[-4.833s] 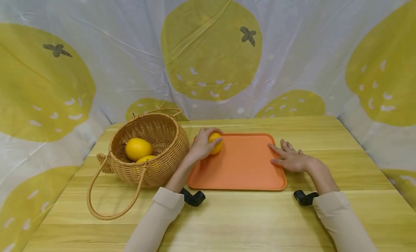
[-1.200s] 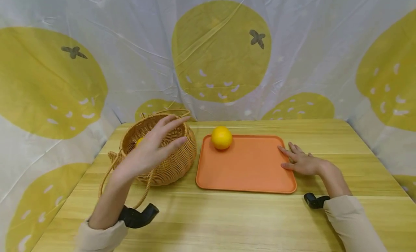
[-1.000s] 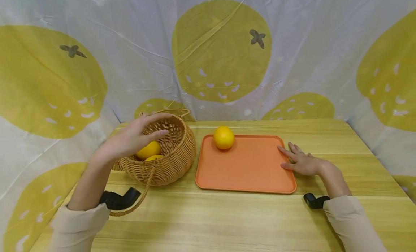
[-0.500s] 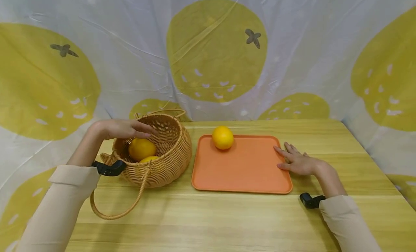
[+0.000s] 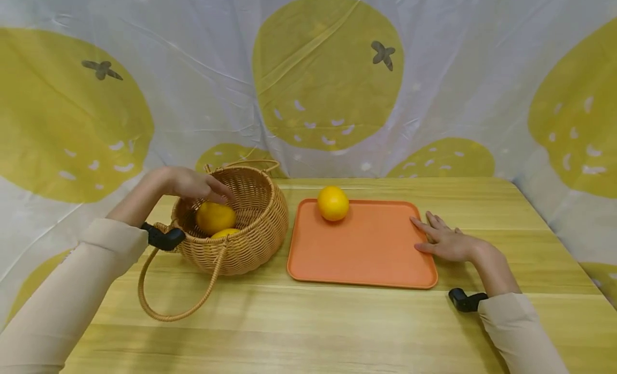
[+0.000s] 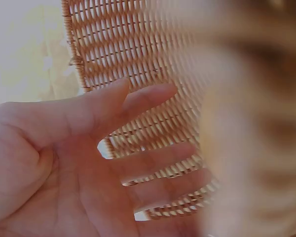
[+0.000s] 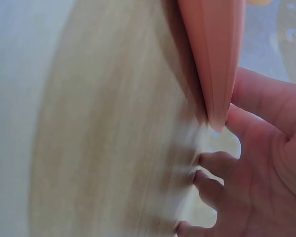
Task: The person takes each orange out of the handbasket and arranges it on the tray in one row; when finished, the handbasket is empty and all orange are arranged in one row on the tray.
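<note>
One orange (image 5: pixel 333 203) on tray (image 5: pixel 361 251), centre; two yellow fruits (image 5: pixel 216 219) in wicker basket (image 5: pixel 262 245), left. Left hand (image 5: pixel 195 184) loose, empty; right hand (image 5: pixel 448 243) splayed, touching tray.

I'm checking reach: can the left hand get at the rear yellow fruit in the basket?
Probably yes: the left hand hangs over that yellow fruit, and the open basket seems to leave the way free.

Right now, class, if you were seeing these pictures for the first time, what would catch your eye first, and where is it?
Probably the orange tray, flat on the table, with a bright yellow fruit near its far left corner. Left of it, the left hand hangs over a wicker basket holding two more fruits. Behind, a pale cloth carries huge yellow prints.
</note>
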### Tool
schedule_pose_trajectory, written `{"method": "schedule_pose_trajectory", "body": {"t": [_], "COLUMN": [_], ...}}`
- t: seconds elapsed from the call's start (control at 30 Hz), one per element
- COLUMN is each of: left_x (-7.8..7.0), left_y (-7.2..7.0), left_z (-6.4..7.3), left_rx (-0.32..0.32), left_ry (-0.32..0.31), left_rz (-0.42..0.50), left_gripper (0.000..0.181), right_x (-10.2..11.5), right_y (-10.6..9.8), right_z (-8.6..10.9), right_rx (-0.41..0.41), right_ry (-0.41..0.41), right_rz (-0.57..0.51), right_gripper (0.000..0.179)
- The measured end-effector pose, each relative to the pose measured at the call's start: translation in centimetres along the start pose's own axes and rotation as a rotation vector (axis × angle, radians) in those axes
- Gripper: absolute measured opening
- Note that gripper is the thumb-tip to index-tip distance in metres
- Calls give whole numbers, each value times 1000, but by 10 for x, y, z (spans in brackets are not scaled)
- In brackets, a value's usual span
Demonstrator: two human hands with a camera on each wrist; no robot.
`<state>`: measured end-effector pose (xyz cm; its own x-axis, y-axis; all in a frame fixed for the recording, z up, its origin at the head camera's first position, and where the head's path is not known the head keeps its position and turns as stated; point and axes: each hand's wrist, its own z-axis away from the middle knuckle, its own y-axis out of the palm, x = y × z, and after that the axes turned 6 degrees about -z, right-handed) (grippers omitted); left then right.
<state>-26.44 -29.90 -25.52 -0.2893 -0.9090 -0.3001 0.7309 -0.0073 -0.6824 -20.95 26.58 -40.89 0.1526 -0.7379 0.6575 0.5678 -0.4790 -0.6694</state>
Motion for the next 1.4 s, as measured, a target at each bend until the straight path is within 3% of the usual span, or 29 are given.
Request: {"method": "schedule_pose_trajectory", "body": {"t": [0.13,0.23,0.4,0.53,0.7,0.87,0.97,1.13,1.4], "left_x": [-6,-12,-19,-10,10,19,18,14,12], "left_y": [-10,-18,-28,-28,-26,-25,-24,-18,-16], "left_z": [2,3,-1,-10,-16,-20,-23,-31,-45], "left_rx": [75,98,157,215,224,243,217,114,44], "left_ry": [-37,-51,-40,-68,-106,-54,-17,20,93], "left_rz": [26,37,88,137,218,198,117,-21,-102], "left_gripper": [55,59,61,61,68,62,64,53,43], "right_x": [6,7,5,4,9,10,10,9,9], "right_y": [-1,-2,0,1,1,0,0,1,1], "right_z": [3,4,2,1,2,4,4,4,4], "right_rx": [3,3,3,-2,0,-1,-5,-6,-16], "right_ry": [17,22,9,3,9,18,20,18,21], "right_rz": [15,21,2,-8,11,22,20,18,21], "right_gripper": [85,83,85,85,85,84,84,84,84]}}
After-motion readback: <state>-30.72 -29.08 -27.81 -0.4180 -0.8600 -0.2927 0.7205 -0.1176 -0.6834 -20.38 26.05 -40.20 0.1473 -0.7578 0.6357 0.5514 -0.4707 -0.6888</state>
